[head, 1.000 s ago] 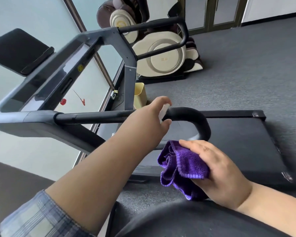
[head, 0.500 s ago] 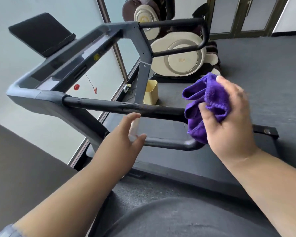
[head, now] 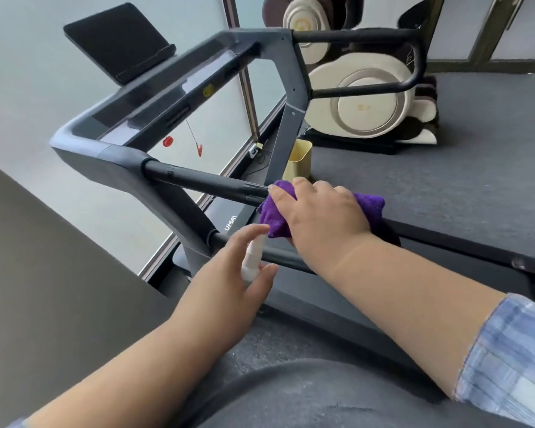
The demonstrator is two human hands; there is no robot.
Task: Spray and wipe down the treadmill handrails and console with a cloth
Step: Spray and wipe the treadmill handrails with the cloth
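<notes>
Rail end (head: 393, 233) at 3 o'clock hidden under purple cloth (head: 369, 203), bunched and pressed onto rail (head: 198, 180) by right grip (head: 318, 217), closed over it. White spray bottle (head: 252, 257), mostly covered, clasped in left grip (head: 229, 273) at 6 o'clock of cloth. Console (head: 155, 88) at 11 o'clock.

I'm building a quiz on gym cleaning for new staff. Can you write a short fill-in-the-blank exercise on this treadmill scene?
1. The right hand presses a cloth of ______ colour onto the near handrail.
2. The small white spray bottle is held in the ______ hand.
3. The cup on the floor behind the treadmill upright is ______ in colour.

Missing words: purple; left; yellow
</notes>
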